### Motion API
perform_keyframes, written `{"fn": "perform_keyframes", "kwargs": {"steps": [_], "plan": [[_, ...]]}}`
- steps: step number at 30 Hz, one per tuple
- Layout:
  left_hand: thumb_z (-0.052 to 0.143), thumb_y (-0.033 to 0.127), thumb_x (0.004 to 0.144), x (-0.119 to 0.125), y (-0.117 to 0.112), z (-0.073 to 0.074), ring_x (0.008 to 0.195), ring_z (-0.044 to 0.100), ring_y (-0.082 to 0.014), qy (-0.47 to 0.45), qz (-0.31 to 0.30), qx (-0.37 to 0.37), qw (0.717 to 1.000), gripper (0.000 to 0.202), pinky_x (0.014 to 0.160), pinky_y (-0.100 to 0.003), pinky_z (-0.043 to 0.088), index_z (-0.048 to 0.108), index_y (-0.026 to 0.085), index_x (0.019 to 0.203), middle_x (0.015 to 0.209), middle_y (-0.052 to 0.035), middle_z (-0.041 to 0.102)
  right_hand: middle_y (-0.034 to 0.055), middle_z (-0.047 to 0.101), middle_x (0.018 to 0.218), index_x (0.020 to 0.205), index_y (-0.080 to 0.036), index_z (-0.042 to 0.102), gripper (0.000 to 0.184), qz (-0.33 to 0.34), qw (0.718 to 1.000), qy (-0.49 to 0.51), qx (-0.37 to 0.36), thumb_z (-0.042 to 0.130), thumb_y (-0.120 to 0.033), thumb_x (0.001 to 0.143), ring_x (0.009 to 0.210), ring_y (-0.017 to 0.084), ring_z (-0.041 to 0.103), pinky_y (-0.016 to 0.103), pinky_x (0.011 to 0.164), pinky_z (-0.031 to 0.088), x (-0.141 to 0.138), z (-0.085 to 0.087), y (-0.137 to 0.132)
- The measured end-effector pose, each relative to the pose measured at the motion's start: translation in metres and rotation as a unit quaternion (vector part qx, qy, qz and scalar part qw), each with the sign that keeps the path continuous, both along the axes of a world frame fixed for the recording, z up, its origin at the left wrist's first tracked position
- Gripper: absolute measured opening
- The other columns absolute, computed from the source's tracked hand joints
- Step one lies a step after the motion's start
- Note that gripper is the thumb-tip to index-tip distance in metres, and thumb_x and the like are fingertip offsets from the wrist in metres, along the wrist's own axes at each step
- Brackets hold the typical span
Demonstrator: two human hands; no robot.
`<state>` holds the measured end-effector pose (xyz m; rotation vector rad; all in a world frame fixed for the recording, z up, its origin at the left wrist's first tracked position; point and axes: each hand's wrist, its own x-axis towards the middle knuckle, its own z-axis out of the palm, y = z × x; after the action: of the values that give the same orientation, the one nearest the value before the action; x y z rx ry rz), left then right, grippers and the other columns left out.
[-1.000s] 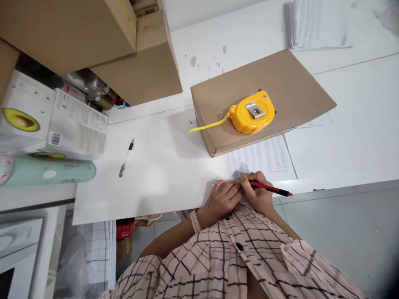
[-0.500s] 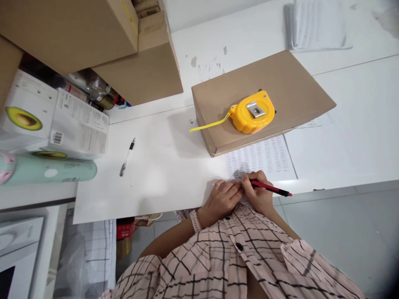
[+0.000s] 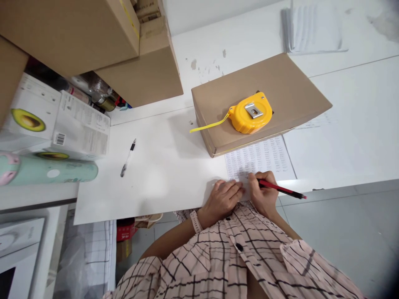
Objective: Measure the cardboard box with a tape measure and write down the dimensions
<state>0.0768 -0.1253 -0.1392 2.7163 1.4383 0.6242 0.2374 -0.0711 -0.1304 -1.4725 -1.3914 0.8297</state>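
Note:
My right hand [image 3: 264, 192] is closed around a red and black pen [image 3: 282, 189], its tip side down at a sheet of paper [image 3: 255, 157] covered in rows of writing. The fingers hide the pen's point. Beside it, my left hand [image 3: 223, 196] lies with its fingers stretched out over the sheet's lower left edge, holding nothing. A brown cardboard box [image 3: 280, 83] rests over the far part of the sheet. On top of that box lies a yellow tape measure [image 3: 252, 113] with a yellow wrist strap hanging over the box's left edge.
A clear pen with a black grip [image 3: 128, 158] lies on the white table [image 3: 156, 166]. At left are a mint bottle [image 3: 71, 171], white boxes with avocado pictures [image 3: 82, 124] and stacked cardboard boxes [image 3: 146, 74]. A white stack [image 3: 316, 27] sits at the back right.
My right hand has moved slightly to the right along the sheet with the red pen, leaving a gap from my left hand. The left hand stays in place.

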Motion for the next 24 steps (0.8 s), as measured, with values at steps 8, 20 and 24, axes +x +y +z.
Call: {"fn": "perform_keyframes", "kwargs": {"steps": [8, 20, 24], "plan": [[0.044, 0.031, 0.105, 0.0, -0.001, 0.0, 0.129, 0.059, -0.0261, -0.021, 0.003, -0.022, 1.0, 0.036, 0.104, -0.045, 0.043, 0.066, 0.015, 0.13, 0.135, -0.015, 0.068, 0.0149, 0.071, 0.116, 0.116, -0.021, 0.068, 0.027, 0.052, 0.953, -0.266, 0.134, 0.054, -0.027, 0.094, 0.11, 0.032, 0.064, 0.045, 0.089, 0.05, 0.077, 0.006, 0.059], [0.058, 0.034, 0.1, -0.002, 0.029, 0.071, 0.11, 0.069, -0.0214, -0.184, 0.084, 0.057, 0.978, 0.023, 0.097, -0.04, 0.05, 0.069, 0.019, 0.113, 0.114, -0.0095, 0.077, 0.0164, 0.072, 0.124, 0.138, -0.019, 0.064, 0.058, 0.034, 0.899, -0.405, 0.166, 0.043, -0.007, 0.085, 0.11, 0.035, 0.064, 0.047, 0.085, 0.047, 0.117, -0.021, 0.102], [0.062, 0.036, 0.099, -0.005, 0.079, 0.128, 0.127, 0.06, -0.025, -0.216, 0.166, 0.161, 0.949, 0.033, 0.108, -0.045, 0.047, 0.057, 0.02, 0.127, 0.132, -0.0127, 0.068, 0.0172, 0.075, 0.105, 0.129, -0.018, 0.068, 0.045, -0.056, 0.913, -0.344, 0.212, 0.047, -0.011, 0.091, 0.096, 0.033, 0.067, 0.045, 0.077, 0.049, 0.114, -0.018, 0.1]]}}
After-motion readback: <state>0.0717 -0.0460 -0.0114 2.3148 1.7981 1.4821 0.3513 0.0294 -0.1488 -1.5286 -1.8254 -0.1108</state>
